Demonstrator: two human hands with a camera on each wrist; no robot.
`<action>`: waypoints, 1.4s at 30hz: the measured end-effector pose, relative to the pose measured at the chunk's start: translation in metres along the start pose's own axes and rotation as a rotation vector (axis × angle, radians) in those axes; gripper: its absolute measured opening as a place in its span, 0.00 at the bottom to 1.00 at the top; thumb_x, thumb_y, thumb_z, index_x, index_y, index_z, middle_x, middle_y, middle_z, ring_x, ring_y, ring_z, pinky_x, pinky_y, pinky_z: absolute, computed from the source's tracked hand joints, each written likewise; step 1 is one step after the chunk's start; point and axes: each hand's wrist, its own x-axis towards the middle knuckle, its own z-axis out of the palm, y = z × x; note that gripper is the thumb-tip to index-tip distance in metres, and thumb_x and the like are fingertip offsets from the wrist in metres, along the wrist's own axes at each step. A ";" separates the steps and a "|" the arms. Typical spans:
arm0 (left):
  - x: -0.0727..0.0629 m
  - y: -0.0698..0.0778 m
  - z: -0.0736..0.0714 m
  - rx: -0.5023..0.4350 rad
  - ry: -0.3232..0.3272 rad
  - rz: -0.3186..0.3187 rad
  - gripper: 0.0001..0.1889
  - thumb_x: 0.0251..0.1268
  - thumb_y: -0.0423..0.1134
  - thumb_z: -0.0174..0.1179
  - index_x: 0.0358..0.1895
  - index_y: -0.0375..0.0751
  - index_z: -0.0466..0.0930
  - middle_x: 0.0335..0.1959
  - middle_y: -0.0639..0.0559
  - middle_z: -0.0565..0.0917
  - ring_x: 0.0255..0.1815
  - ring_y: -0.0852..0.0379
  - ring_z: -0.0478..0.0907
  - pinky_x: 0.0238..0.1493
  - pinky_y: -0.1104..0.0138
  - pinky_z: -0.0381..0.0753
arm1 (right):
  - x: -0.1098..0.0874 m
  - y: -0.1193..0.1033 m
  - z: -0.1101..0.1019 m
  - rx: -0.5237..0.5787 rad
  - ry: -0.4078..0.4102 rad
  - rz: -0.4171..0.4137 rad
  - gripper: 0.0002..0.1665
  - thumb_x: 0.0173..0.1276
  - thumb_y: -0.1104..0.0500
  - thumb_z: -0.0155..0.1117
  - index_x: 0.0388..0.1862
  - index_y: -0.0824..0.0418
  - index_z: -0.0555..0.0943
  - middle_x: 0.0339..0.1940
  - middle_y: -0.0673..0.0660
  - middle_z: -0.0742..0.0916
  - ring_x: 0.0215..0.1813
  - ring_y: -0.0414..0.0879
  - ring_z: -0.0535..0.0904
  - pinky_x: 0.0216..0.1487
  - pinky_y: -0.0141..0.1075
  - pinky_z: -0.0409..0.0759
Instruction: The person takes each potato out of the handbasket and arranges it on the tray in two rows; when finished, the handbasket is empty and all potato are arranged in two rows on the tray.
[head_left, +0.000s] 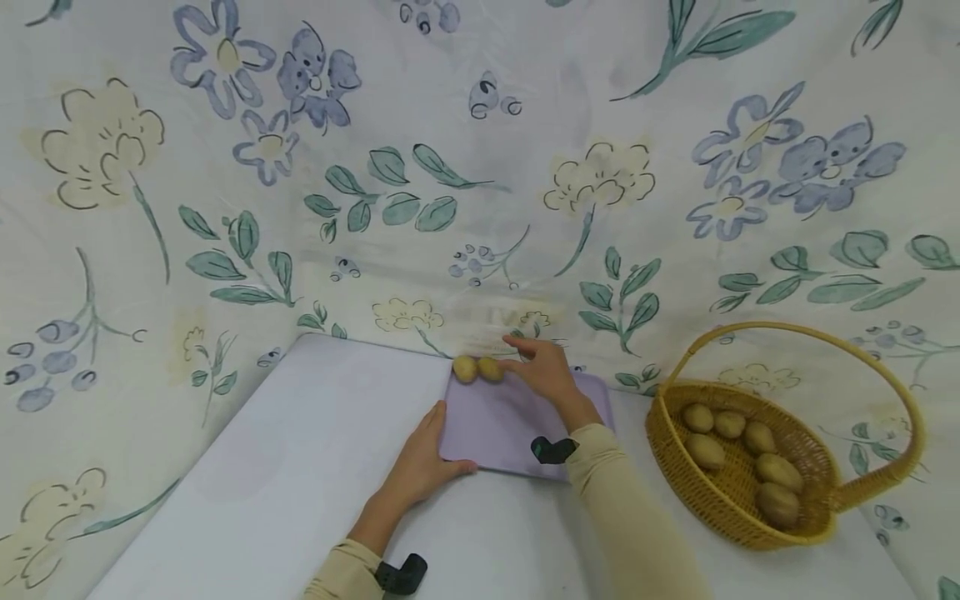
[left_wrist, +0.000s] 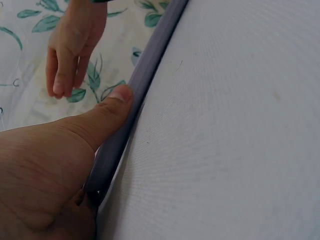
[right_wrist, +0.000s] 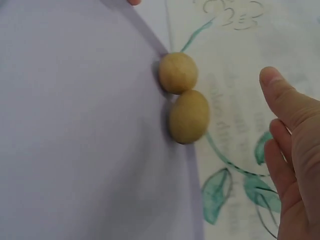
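Note:
Two small yellow-brown potatoes (head_left: 465, 369) sit side by side, touching, at the far left corner of a lavender tray (head_left: 517, 425). My right hand (head_left: 546, 371) hovers just right of them with nothing in its grasp. In the right wrist view, that hand's thumb and fingers stand apart from the potato pair (right_wrist: 189, 117). My left hand (head_left: 420, 467) holds the near left corner of the tray, fingers along its left side and thumb along the front edge. The left wrist view shows the thumb (left_wrist: 112, 107) pressed to the tray's rim (left_wrist: 150, 62).
To the right stands a yellow woven basket (head_left: 675, 454) with a tall arched handle (head_left: 817, 337). Several potatoes (head_left: 705, 451) lie inside it. A white table (head_left: 322, 433) carries tray and basket. Floral cloth (head_left: 465, 125) hangs right behind the tray's far edge.

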 end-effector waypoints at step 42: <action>0.001 0.000 0.001 0.023 -0.011 -0.008 0.63 0.52 0.54 0.78 0.80 0.26 0.46 0.82 0.32 0.52 0.84 0.36 0.51 0.83 0.46 0.55 | -0.148 0.053 -0.220 0.019 -0.044 0.120 0.31 0.68 0.52 0.73 0.67 0.63 0.80 0.57 0.37 0.88 0.53 0.23 0.82 0.50 0.19 0.82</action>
